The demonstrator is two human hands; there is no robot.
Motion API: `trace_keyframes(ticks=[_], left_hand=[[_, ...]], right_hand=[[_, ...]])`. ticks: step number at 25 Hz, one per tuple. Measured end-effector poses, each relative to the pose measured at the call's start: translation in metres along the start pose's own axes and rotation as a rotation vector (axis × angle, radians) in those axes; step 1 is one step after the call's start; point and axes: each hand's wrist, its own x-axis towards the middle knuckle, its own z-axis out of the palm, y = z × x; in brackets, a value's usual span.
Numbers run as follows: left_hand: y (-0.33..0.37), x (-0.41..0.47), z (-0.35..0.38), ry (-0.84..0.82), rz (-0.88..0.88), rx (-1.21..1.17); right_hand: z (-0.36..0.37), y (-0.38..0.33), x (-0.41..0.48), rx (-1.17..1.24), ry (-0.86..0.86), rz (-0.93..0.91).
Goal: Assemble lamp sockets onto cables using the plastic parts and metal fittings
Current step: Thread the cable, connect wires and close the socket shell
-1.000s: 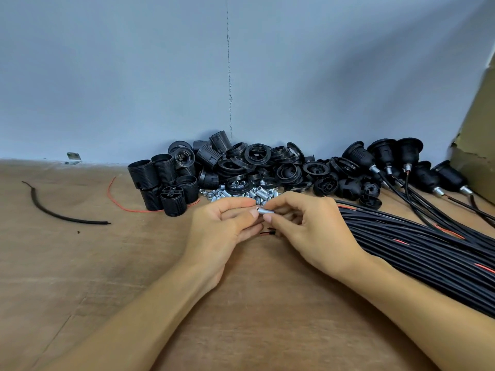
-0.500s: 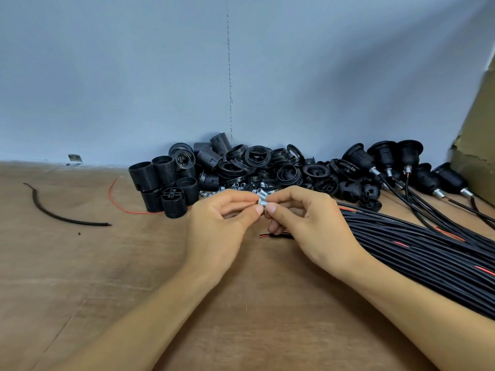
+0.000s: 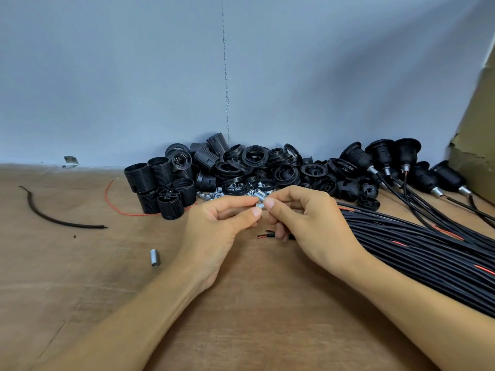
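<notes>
My left hand (image 3: pixel 222 228) and my right hand (image 3: pixel 308 223) meet at the middle of the table, both pinching a small silver metal fitting (image 3: pixel 259 205) between thumbs and forefingers. Under my right hand's lower fingers lies a black cable end (image 3: pixel 267 235) with bare red wire tips. Behind the hands sits a heap of black plastic socket parts (image 3: pixel 241 167) with loose silver nuts and fittings (image 3: pixel 211 195) in front of it. A second silver threaded fitting (image 3: pixel 153 257) lies alone on the table, left of my left forearm.
A thick bundle of black cables (image 3: pixel 417 250) runs along the right side. Several assembled sockets on cables (image 3: pixel 396 153) stand at the back right beside a cardboard box (image 3: pixel 476 135). A loose black cable scrap (image 3: pixel 53 218) and a thin red wire (image 3: pixel 109 196) lie at the left.
Both hands rose slightly from the table with the fitting between them. A silver fitting now lies on the table at the left where none lay before.
</notes>
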Motion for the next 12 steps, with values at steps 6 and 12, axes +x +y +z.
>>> trace_keyframes(ticks=[6, 12], left_hand=[[0.0003, 0.0020, 0.0012, -0.032, -0.130, -0.172], [-0.0025, 0.0035, 0.0004, 0.023, -0.127, -0.123]], right_hand=[[-0.0029, 0.0006, -0.0005, -0.092, -0.048, -0.070], [0.0002, 0.0073, -0.0001, -0.142, -0.040, -0.071]])
